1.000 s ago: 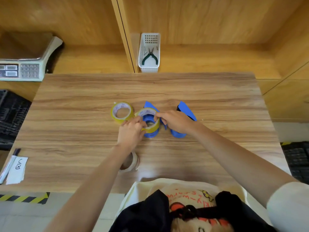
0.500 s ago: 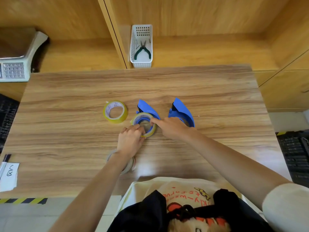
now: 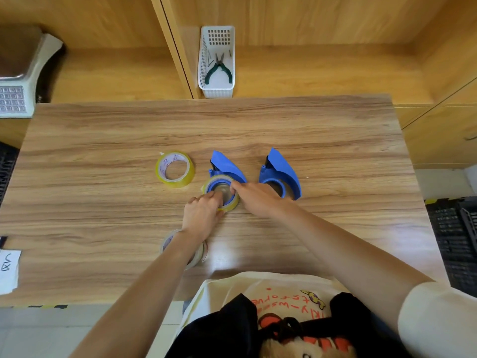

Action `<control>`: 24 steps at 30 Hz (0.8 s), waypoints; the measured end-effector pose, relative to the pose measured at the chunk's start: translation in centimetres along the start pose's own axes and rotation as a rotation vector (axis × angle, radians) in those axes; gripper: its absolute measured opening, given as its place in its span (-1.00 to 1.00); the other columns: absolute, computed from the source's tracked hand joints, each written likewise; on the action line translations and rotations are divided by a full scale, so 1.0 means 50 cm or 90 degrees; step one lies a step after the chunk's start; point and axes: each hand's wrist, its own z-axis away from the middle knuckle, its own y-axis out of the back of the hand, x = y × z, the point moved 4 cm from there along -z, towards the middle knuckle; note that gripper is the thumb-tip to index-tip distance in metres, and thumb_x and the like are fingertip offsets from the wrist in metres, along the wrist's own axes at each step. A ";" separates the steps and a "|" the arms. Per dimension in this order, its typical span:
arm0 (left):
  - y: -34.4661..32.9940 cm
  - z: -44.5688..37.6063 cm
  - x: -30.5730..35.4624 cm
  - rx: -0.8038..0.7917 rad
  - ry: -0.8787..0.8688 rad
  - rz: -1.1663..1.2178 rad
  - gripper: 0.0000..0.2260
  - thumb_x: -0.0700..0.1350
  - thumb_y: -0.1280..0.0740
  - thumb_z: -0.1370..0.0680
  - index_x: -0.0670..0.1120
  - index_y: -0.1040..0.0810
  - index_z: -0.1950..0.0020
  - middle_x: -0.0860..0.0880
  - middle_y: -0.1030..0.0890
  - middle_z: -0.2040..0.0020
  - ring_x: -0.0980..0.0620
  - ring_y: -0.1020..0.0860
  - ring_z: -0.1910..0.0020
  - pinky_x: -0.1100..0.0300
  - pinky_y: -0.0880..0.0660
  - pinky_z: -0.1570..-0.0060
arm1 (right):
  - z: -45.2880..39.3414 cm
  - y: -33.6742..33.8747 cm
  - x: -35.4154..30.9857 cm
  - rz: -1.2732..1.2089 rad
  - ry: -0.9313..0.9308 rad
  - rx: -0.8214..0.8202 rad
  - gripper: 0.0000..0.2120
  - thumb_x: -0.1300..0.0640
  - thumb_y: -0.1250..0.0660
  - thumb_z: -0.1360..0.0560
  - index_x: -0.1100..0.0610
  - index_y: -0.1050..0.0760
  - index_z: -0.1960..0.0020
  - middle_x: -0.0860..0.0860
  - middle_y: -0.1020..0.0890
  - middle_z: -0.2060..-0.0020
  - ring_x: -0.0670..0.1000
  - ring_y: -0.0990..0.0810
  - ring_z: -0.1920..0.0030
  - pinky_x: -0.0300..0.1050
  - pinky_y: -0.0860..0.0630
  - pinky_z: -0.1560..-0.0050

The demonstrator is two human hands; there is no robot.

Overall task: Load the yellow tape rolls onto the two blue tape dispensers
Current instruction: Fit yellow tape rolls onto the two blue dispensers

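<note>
Two blue tape dispensers lie on the wooden table [image 3: 103, 208]. Around the hub of the left dispenser [image 3: 225, 165] sits a yellow tape roll [image 3: 232, 204]. My left hand [image 3: 202, 215] presses its near-left edge with the fingertips. My right hand [image 3: 254, 198] pinches the roll's right rim, covering part of it. The right dispenser [image 3: 282, 170] has a bare hub and carries no roll. A second yellow tape roll [image 3: 175, 169] lies flat and free to the left of both dispensers.
A nearly used-up clear tape roll [image 3: 197, 257] lies under my left forearm near the front edge. A white basket [image 3: 218, 90] with pliers stands on the shelf behind the table. A scale [image 3: 15, 99] sits far left, a paper slip [image 3: 9, 271] front left.
The yellow roll has gone from tilted over the left dispenser's hub to seated flat around it. Both hands have stayed on it.
</note>
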 end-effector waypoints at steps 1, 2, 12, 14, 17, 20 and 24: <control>-0.002 -0.001 -0.001 -0.006 0.005 0.003 -0.77 -0.03 -0.44 -0.48 -0.07 -0.49 -0.05 -0.01 -0.64 -0.05 -0.16 -0.62 0.02 0.06 -0.46 0.08 | -0.002 -0.002 -0.001 0.003 -0.001 -0.002 -0.64 0.39 -0.13 -0.49 0.11 -0.33 -0.23 0.09 -0.59 0.05 0.13 -0.50 0.23 -0.03 -0.31 0.36; -0.003 -0.002 -0.001 -0.013 0.007 0.002 -0.76 -0.02 -0.44 -0.48 -0.07 -0.49 -0.06 -0.01 -0.64 -0.05 -0.16 -0.63 0.02 0.06 -0.46 0.09 | -0.003 -0.004 -0.001 0.008 -0.001 -0.002 -0.64 0.39 -0.13 -0.49 0.10 -0.32 -0.22 0.09 -0.59 0.06 0.13 -0.51 0.23 -0.03 -0.31 0.37; -0.010 -0.010 0.005 -0.048 -0.017 -0.011 -0.67 0.00 -0.42 -0.51 -0.07 -0.38 -0.17 -0.01 -0.63 -0.04 -0.14 -0.64 0.06 0.05 -0.47 0.13 | -0.014 -0.004 0.010 -0.054 -0.043 0.035 -0.61 0.33 -0.14 -0.55 0.00 -0.24 -0.29 0.04 -0.52 0.30 0.07 -0.48 0.37 -0.03 -0.31 0.44; -0.007 -0.007 0.005 -0.050 -0.020 -0.014 -0.66 -0.01 -0.40 -0.53 -0.07 -0.36 -0.19 -0.02 -0.62 -0.07 -0.15 -0.63 0.05 0.04 -0.46 0.13 | -0.016 0.005 0.019 -0.125 -0.078 0.091 -0.58 0.33 -0.14 -0.55 -0.04 -0.25 -0.32 0.07 -0.55 0.29 0.12 -0.53 0.35 0.03 -0.39 0.41; -0.001 -0.002 -0.001 -0.058 -0.016 -0.022 -0.61 -0.03 -0.39 -0.53 -0.06 -0.36 -0.29 -0.03 -0.59 -0.17 -0.15 -0.61 -0.05 0.01 -0.48 0.09 | -0.012 0.021 0.036 -0.156 -0.140 0.156 -0.52 0.34 -0.14 -0.54 -0.03 -0.26 -0.38 0.06 -0.60 0.19 0.14 -0.60 0.24 0.08 -0.51 0.28; 0.002 -0.001 -0.007 -0.077 -0.010 -0.034 -0.64 -0.10 -0.36 -0.55 0.00 -0.45 -0.34 -0.02 -0.55 -0.28 -0.12 -0.55 -0.19 0.01 -0.49 -0.02 | -0.010 0.025 0.053 -0.105 -0.185 0.142 -0.57 0.31 -0.16 -0.54 0.03 -0.34 -0.36 0.05 -0.62 -0.04 0.17 -0.61 0.07 0.03 -0.46 0.22; 0.001 -0.005 -0.008 -0.074 -0.003 -0.058 -0.69 -0.18 -0.33 -0.55 0.02 -0.53 -0.29 -0.01 -0.54 -0.30 -0.12 -0.55 -0.21 0.01 -0.49 -0.07 | -0.010 0.014 0.059 -0.052 -0.191 0.109 -0.73 0.27 -0.19 -0.55 0.09 -0.45 -0.23 0.07 -0.55 -0.16 0.19 -0.57 -0.02 0.01 -0.40 0.19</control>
